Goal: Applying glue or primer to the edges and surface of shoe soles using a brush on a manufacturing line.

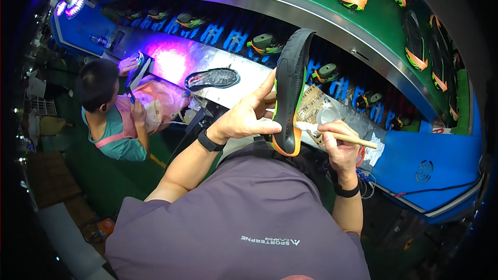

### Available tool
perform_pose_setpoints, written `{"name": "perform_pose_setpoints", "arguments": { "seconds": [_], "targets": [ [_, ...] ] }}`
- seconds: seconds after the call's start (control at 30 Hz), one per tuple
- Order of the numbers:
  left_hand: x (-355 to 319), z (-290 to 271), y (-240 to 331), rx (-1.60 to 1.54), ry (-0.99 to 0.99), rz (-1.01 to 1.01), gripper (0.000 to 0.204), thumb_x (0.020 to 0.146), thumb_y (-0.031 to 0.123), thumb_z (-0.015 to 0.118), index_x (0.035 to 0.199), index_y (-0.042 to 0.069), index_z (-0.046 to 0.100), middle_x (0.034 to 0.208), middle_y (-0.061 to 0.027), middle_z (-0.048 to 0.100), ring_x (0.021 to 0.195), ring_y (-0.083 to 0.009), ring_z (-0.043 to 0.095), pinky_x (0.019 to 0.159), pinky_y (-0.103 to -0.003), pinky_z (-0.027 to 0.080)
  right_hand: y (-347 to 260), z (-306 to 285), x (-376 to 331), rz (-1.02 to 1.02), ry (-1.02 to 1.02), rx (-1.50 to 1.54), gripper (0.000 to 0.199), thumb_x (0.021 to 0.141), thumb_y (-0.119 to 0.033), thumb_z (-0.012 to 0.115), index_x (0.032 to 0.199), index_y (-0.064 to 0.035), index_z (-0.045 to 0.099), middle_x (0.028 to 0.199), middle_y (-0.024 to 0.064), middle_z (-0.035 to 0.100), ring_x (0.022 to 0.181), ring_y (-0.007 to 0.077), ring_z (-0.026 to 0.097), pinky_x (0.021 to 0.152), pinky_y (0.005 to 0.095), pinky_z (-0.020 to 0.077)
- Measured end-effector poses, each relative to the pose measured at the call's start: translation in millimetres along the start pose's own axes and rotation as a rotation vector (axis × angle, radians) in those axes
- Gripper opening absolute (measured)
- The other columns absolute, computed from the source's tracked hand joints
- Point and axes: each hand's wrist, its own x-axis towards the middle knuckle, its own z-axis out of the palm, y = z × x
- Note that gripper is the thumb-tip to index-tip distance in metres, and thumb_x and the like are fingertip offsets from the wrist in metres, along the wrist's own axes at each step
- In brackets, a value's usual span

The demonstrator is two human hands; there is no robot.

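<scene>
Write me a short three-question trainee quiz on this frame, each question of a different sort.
1. True or false: the left hand holds the shoe sole upright on its edge.
2. Multiple choice: what does the right hand hold? A) scissors B) a wooden-handled brush C) a cloth
3. Fill in: a second sole lies flat on the ____ bench under the purple light.

Key: 1 true. 2 B; its bristle end meets the sole's lower edge. 3 metal; it lies beyond the held sole, near a co-worker who is bent over work of their own.
</scene>
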Motion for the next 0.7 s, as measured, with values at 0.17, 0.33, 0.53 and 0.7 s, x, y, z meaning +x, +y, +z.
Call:
{"name": "perform_pose_setpoints", "arguments": {
  "seconds": [0.17, 0.33, 0.53, 0.7],
  "targets": [
    [-1, -2, 4, -0.032, 0.044, -0.056, 0.121, 0.085, 0.003, 0.080, 0.165, 0.027, -0.007, 0.153, -0.0172, 0.043, 0.130, -0.0214, 0.051, 0.097, -0.031, 0.048, -1, -5, -1, -0.154, 0.031, -0.036, 0.015, 0.080, 0.004, 0.066, 0.093, 0.0016, 0.073, 0.084, 0.0117, 0.072, 0.074, 0.0219, 0.065, 0.068, 0.0316, 0.0498],
    [2, 2, 9, -0.058, 0.039, -0.079, 0.120, 0.085, 0.004, 0.080, 0.165, 0.024, -0.007, 0.153, -0.0169, 0.044, 0.130, -0.0218, 0.051, 0.097, -0.031, 0.048, 3, -6, -5, -0.071, -0.103, 0.017, 0.014, 0.080, 0.002, 0.067, 0.092, 0.0009, 0.073, 0.084, 0.0106, 0.072, 0.074, 0.0187, 0.064, 0.067, 0.0304, 0.0489],
    [6, 5, 11, -0.115, 0.049, -0.098, 0.118, 0.085, 0.004, 0.080, 0.165, 0.019, -0.006, 0.153, -0.0184, 0.043, 0.129, -0.0229, 0.053, 0.105, -0.034, 0.045, 4, 3, 4, -0.057, 0.018, 0.000, 0.017, 0.081, 0.003, 0.066, 0.096, 0.0009, 0.074, 0.086, 0.0105, 0.072, 0.074, 0.0209, 0.063, 0.070, 0.0321, 0.0488],
    [7, 7, 14, -0.115, 0.069, -0.102, 0.118, 0.085, 0.003, 0.079, 0.165, 0.016, -0.006, 0.152, -0.0197, 0.043, 0.129, -0.0246, 0.053, 0.110, -0.037, 0.042, 3, -3, 3, -0.164, -0.018, 0.000, 0.016, 0.082, 0.003, 0.067, 0.096, 0.0010, 0.074, 0.086, 0.0109, 0.072, 0.072, 0.0201, 0.062, 0.069, 0.0318, 0.0483]
  ]
}}
